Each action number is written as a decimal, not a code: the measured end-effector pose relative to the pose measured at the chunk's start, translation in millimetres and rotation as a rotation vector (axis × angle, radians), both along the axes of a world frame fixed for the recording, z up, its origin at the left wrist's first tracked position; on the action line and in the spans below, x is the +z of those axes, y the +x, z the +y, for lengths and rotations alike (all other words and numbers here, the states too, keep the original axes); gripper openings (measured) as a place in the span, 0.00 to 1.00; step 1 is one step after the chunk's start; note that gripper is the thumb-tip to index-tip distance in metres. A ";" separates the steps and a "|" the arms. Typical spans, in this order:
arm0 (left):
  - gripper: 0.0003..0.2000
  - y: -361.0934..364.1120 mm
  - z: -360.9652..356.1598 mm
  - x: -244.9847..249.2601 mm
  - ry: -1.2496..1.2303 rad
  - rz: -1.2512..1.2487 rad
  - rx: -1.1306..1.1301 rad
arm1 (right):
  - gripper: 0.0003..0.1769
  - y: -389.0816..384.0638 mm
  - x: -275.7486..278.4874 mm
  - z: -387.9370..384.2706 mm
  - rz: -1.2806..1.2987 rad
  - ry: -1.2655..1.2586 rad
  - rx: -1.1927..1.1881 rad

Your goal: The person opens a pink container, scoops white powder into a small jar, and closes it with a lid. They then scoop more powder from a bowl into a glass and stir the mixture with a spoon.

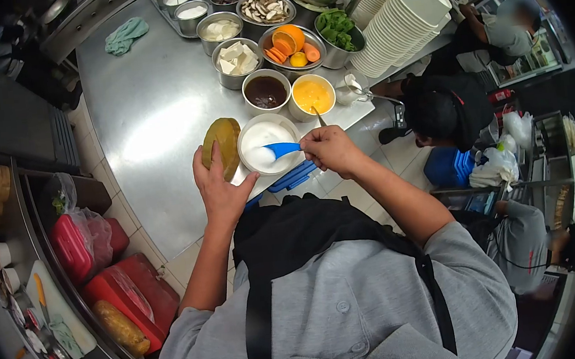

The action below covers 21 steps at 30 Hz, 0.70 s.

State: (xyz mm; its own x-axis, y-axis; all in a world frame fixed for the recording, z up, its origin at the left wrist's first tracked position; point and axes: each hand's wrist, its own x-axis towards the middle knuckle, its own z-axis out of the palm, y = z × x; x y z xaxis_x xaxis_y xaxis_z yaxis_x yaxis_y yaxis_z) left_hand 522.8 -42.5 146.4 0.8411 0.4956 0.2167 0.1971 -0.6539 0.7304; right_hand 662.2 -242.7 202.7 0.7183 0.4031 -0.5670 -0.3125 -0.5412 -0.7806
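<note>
Left hand: left hand [219, 189] holds the olive-yellow round flat disc [223, 144] up on edge, fingers curled behind it, thumb splayed toward the bowl.
Right hand: right hand [329, 149] has its fingers pinching the handle end of the blue plastic spoon [283, 149].
Spoon: long axis runs roughly level from the right hand toward the left hand; its tip is sunk in white cream.
Bowl: white round bowl [242, 139] of cream sits at the near tabletop edge, between the two hands.
Key relation: disc is just left of the bowl, touching or almost touching its rim. Spoon tip points at the disc and the right hand is nearer the cream.
Surface: brushed steel tabletop [155, 102], glare in the middle.
Behind bowl: steel bowl of dark sauce [266, 91], steel bowl of yellow liquid [312, 95], further steel bowls of cut vegetables.
Far right: tall stacks of white bowls [400, 20].
Far left: crumpled teal cloth [125, 36].
Room: busy kitchen, tiled floor, red lidded tubs [114, 279] on a low shelf, a co-worker in dark clothes [444, 112] bent over nearby.
</note>
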 end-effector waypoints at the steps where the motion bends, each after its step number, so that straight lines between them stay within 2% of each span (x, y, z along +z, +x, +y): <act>1: 0.49 -0.7 0.0 1.1 -0.007 0.002 0.001 | 0.09 0.1 -1.5 -3.8 0.006 0.009 -0.012; 4: 0.48 0.0 2.4 5.1 -0.091 -0.020 -0.022 | 0.08 5.0 -4.6 -20.8 0.112 0.099 -0.080; 9: 0.48 -1.1 2.7 4.7 -0.054 -0.024 -0.031 | 0.07 2.2 -9.5 -32.6 0.280 0.259 -0.181; 15: 0.49 -0.5 4.1 12.7 -0.064 -0.001 -0.028 | 0.05 -1.6 8.2 -33.1 0.318 0.339 -0.219; 21: 0.49 -0.8 5.4 1.6 -0.093 -0.059 -0.044 | 0.04 16.7 16.8 -65.1 0.400 0.451 -0.289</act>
